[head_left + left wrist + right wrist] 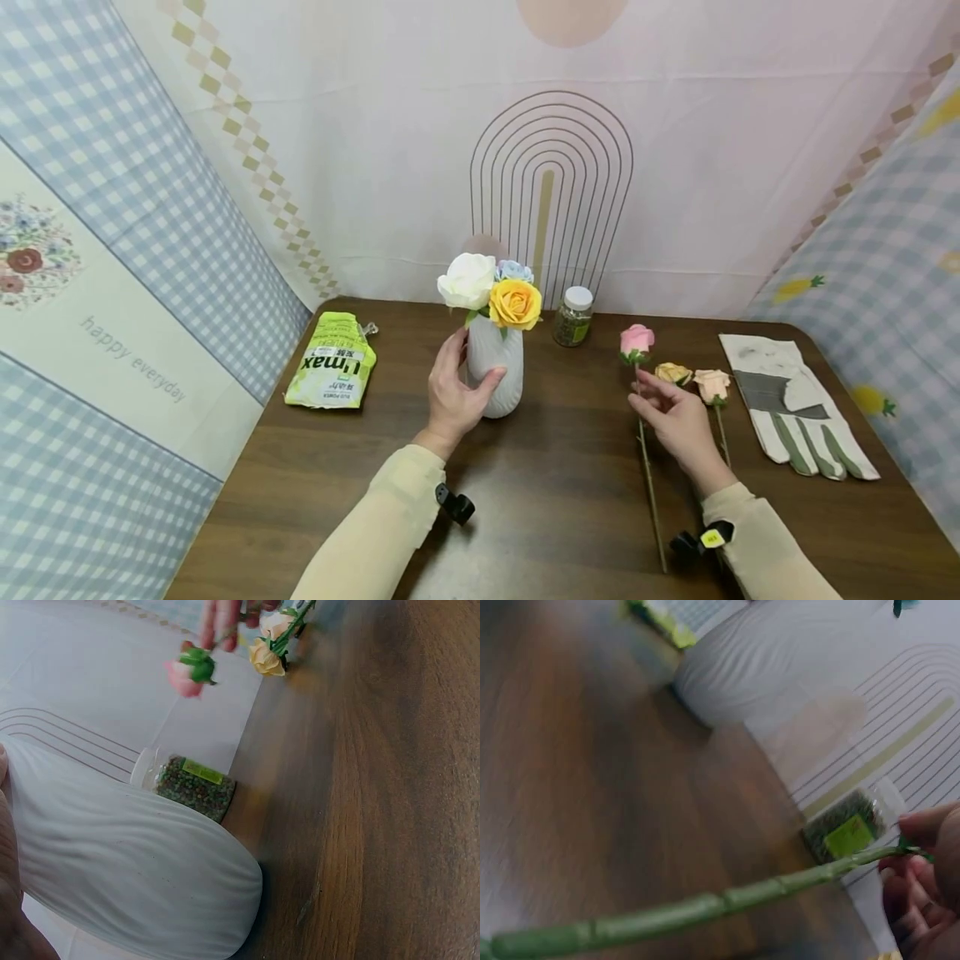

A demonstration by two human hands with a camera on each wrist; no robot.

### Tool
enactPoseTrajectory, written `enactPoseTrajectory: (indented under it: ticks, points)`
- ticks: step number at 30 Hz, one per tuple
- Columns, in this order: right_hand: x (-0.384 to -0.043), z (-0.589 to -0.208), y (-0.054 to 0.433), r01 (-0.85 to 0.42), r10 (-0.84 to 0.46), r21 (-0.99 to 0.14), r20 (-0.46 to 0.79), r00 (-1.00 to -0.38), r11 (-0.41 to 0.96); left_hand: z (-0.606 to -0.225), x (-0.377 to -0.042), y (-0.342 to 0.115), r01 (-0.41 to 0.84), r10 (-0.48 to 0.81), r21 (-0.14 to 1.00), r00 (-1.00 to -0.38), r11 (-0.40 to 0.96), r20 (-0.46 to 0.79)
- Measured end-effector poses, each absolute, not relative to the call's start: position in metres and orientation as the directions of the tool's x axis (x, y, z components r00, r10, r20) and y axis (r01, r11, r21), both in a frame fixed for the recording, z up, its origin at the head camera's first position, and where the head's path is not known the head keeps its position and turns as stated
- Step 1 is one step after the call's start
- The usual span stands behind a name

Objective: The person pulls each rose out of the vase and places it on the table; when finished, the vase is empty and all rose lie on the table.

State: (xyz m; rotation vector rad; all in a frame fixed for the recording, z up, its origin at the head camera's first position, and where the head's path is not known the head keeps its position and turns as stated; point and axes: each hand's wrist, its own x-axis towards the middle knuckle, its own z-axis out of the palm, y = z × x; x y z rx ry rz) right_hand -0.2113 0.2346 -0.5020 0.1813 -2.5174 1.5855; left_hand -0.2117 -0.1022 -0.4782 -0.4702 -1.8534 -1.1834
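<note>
While gripping the pale vase (507, 358) near the far edge of the bench (555, 508) in the curled fingers of the left hand (457, 397), probably against tipping, pinches the pink rose (637, 338), closer to the right edge, between fingers and thumb of the right hand (679, 419), just below the bloom, likely for control. Looks small-headed, with green sepals and a long, thin, jointed stem (660, 918).

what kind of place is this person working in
Probably a home corner or a small staged tabletop setup, though I can't be sure: a wooden table with printed fabric behind it, blue-checked fabric beside it, and a pale vase of flowers.
</note>
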Motion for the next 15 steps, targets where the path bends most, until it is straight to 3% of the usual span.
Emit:
enactPoseTrajectory:
  ticks: [8, 15]
  points:
    - [-0.209, -0.522, 0.252, -0.136, -0.115, -0.739, 0.080, -0.990, 0.660, -0.478, -0.212, -0.100, 0.676, -0.121, 0.551, -0.573, 0.490, 0.811]
    - [-0.206, -0.528, 0.253, -0.143, -0.119, -0.672, 0.081, -0.990, 0.727, -0.478, -0.208, -0.101, 0.673, -0.121, 0.544, -0.568, 0.500, 0.814]
